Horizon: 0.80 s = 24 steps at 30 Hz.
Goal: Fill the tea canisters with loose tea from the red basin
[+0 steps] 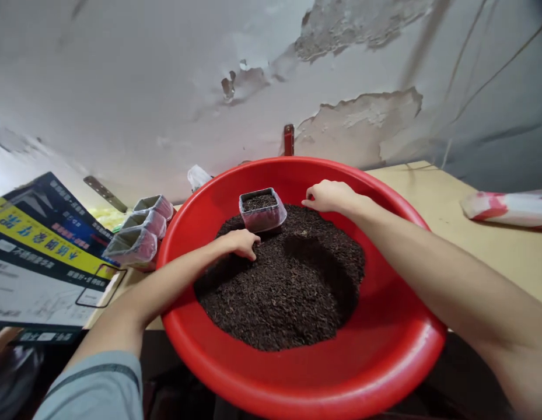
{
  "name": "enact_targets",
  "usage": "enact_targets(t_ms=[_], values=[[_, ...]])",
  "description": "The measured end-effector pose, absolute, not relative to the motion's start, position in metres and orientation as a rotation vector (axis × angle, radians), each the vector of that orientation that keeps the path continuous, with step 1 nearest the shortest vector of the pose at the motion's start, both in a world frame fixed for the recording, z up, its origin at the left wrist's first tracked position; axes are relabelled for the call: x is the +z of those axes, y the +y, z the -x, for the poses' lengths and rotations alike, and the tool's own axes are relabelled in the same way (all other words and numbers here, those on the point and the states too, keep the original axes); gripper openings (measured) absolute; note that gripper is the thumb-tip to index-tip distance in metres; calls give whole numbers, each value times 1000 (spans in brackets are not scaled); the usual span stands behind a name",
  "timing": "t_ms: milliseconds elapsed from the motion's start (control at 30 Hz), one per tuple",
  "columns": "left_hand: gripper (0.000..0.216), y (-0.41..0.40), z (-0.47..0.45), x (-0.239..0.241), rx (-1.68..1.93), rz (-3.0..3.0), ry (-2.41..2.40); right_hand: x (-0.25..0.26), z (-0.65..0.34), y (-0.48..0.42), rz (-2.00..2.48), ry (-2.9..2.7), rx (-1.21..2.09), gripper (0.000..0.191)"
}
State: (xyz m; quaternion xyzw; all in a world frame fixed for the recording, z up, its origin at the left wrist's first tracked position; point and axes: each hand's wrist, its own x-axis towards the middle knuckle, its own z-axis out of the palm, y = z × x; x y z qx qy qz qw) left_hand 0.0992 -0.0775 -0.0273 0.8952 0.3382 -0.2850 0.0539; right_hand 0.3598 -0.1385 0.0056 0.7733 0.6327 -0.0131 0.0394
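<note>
A large red basin (306, 373) holds a heap of dark brown, elongated loose grains (279, 303), perhaps tea leaves. On the far side of the heap sits a small rectangular container (264, 219) lined with clear plastic, filled with the same grains. Just in front of it my left hand (243, 242) is low over the heap, thumb and fingers a little apart; I cannot tell whether it touches the grains. My right hand (329, 196) hovers at the basin's far right, fingers curled together, their contents hidden.
Several plastic-lined containers (137, 242) stand left of the basin, beside a printed cardboard box (52, 256). A red-and-white wrapped bundle (507, 208) lies on the table (428, 186) at right. Behind rises a peeling wall (165, 87). Part of another person's hand (4, 339) shows lower left.
</note>
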Motion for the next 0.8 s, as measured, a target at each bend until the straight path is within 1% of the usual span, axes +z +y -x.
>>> enact_targets(t_ms=[67, 133, 200, 267, 333, 400, 500, 600, 667, 800], values=[[58, -75, -106, 8, -904, -2754, 921, 9, -360, -139, -2375, 1972, -54, 42], [54, -69, -115, 43, -842, -2784, 896, 11, -360, -139, -2367, 2011, -71, 41], [54, -59, -125, 69, -705, -2830, 936, 11, -358, -140, -2337, 2055, -93, 41], [54, -46, -137, 80, -515, -2907, 956, 10, -357, -140, -2307, 2099, -109, 40], [52, -34, -148, 77, -325, -2984, 934, 6, -356, -139, -2298, 2130, -113, 39], [50, -23, -159, 65, -210, -3020, 867, 2, -357, -139, -2307, 2142, -112, 38], [51, -15, -166, 42, -256, -2991, 792, -3, -358, -138, -2300, 2167, -109, 33], [55, -15, -159, 23, -389, -2939, 865, -6, -358, -137, -2308, 2220, -86, 34], [65, -17, -147, 13, -399, -2959, 905, -8, -355, -136, -2324, 2296, -18, 37], [97, -23, -123, 1, -330, -3065, 1098, -13, -341, -133, -2210, 2548, 243, 47]])
